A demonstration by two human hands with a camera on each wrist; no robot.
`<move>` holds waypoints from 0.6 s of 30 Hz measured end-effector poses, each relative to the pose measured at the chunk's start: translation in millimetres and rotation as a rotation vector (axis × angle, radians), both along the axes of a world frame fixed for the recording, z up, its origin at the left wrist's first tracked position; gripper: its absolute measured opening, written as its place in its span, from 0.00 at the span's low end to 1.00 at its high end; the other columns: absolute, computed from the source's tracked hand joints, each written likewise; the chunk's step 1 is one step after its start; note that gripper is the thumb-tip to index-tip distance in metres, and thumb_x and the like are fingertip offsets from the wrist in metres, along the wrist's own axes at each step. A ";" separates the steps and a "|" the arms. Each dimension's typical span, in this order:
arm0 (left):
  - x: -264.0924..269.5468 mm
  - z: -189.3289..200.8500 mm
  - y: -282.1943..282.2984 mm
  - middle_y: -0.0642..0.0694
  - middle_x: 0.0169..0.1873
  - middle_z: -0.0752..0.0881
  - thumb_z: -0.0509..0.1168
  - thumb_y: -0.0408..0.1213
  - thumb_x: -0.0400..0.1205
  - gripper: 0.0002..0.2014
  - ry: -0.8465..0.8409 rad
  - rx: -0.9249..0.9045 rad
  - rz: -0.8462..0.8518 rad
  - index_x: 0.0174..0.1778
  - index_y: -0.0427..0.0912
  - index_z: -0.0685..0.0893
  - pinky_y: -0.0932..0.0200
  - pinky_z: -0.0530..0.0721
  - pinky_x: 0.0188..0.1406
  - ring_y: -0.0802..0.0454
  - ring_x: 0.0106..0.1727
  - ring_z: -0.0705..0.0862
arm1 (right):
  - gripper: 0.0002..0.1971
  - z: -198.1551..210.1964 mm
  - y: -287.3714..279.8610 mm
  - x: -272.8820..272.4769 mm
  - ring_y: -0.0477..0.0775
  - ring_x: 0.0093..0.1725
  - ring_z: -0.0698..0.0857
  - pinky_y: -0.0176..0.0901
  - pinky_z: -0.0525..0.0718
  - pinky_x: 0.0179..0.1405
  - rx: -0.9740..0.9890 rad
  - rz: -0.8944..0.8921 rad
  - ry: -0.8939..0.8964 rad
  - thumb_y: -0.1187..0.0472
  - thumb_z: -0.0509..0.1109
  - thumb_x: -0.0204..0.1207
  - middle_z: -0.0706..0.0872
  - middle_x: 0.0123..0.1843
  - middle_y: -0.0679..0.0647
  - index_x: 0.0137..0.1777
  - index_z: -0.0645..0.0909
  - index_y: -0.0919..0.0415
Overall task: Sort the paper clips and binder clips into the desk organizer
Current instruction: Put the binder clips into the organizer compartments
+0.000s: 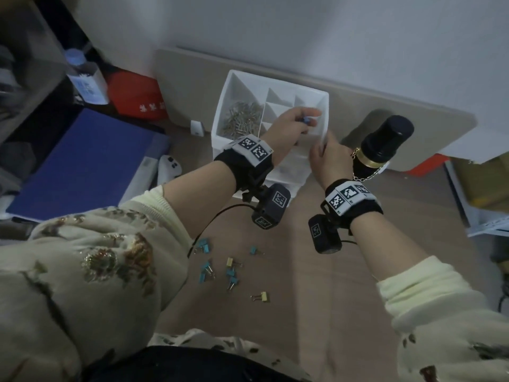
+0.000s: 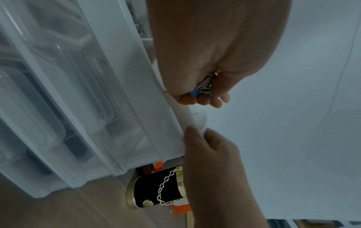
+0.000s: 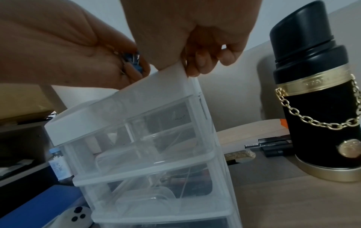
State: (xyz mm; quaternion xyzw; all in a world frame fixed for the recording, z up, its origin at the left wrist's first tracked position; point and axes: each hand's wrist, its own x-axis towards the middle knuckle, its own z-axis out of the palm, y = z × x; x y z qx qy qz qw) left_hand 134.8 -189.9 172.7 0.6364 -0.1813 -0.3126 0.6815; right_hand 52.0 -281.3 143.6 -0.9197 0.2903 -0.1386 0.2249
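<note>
Blue binder clips [image 2: 203, 88] are clutched in the curled left hand [image 1: 289, 125] above the desk organizer [image 1: 237, 78]; its corner is pinched by the right hand [image 1: 322, 158]. Clips could spill beside the paper clips [image 1: 242, 119] if released early.

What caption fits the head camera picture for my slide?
Left hand holds blue binder clips over the organizer; right hand steadies its corner.

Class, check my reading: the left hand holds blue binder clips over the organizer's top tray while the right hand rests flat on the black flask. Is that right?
Not quite. The right hand is not on the black flask; it grips the near right corner of the organizer, as the right wrist view shows. The left hand does hold blue binder clips over the top tray.
</note>
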 end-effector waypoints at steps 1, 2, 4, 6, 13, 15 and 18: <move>-1.0 -1.8 -3.1 0.49 0.45 0.79 0.52 0.18 0.80 0.21 -0.029 -0.010 0.003 0.63 0.37 0.80 0.73 0.71 0.32 0.61 0.40 0.75 | 0.13 0.2 0.3 -0.5 0.71 0.48 0.83 0.64 0.82 0.49 -0.001 0.005 -0.001 0.58 0.58 0.82 0.83 0.48 0.70 0.59 0.74 0.67; -2.3 -3.9 -5.6 0.49 0.44 0.79 0.52 0.17 0.79 0.20 -0.050 -0.028 0.006 0.59 0.38 0.82 0.74 0.71 0.33 0.61 0.41 0.76 | 0.14 0.1 0.6 -0.5 0.71 0.48 0.83 0.64 0.82 0.50 0.003 0.006 0.000 0.58 0.58 0.82 0.83 0.49 0.70 0.60 0.73 0.67; -6.8 -7.7 -9.4 0.48 0.42 0.80 0.52 0.15 0.77 0.20 -0.048 -0.085 -0.010 0.49 0.41 0.83 0.73 0.74 0.36 0.60 0.41 0.77 | 0.15 -0.3 0.6 -0.3 0.69 0.50 0.83 0.60 0.81 0.51 0.017 0.015 -0.001 0.58 0.57 0.82 0.83 0.50 0.70 0.64 0.72 0.66; -9.9 -10.8 -11.3 0.46 0.40 0.81 0.54 0.15 0.77 0.20 -0.022 -0.127 -0.034 0.44 0.43 0.83 0.70 0.77 0.35 0.56 0.39 0.79 | 0.17 -1.7 0.5 -0.3 0.67 0.52 0.83 0.55 0.80 0.51 0.034 0.030 -0.017 0.57 0.56 0.83 0.84 0.52 0.68 0.68 0.71 0.64; -8.5 -11.1 -9.9 0.47 0.46 0.81 0.54 0.20 0.78 0.17 0.026 -0.141 -0.016 0.46 0.46 0.82 0.67 0.73 0.25 0.55 0.35 0.76 | 0.13 -9.1 -1.9 1.9 0.66 0.46 0.84 0.51 0.78 0.42 -0.009 0.033 -0.073 0.56 0.57 0.83 0.85 0.46 0.65 0.60 0.74 0.64; -7.1 -12.6 -7.8 0.45 0.46 0.82 0.54 0.21 0.78 0.17 0.053 -0.194 0.020 0.47 0.45 0.82 0.66 0.74 0.27 0.54 0.38 0.78 | 0.13 -9.6 -1.8 1.4 0.66 0.45 0.83 0.54 0.80 0.43 0.012 0.029 -0.102 0.57 0.57 0.83 0.84 0.44 0.64 0.58 0.75 0.65; -2.5 -15.6 2.4 0.44 0.40 0.83 0.53 0.23 0.79 0.14 0.147 -0.287 0.168 0.45 0.43 0.81 0.63 0.78 0.39 0.51 0.44 0.82 | 0.13 -10.5 -0.4 2.0 0.67 0.44 0.84 0.61 0.83 0.45 0.053 0.018 -0.102 0.56 0.56 0.82 0.84 0.44 0.64 0.57 0.74 0.64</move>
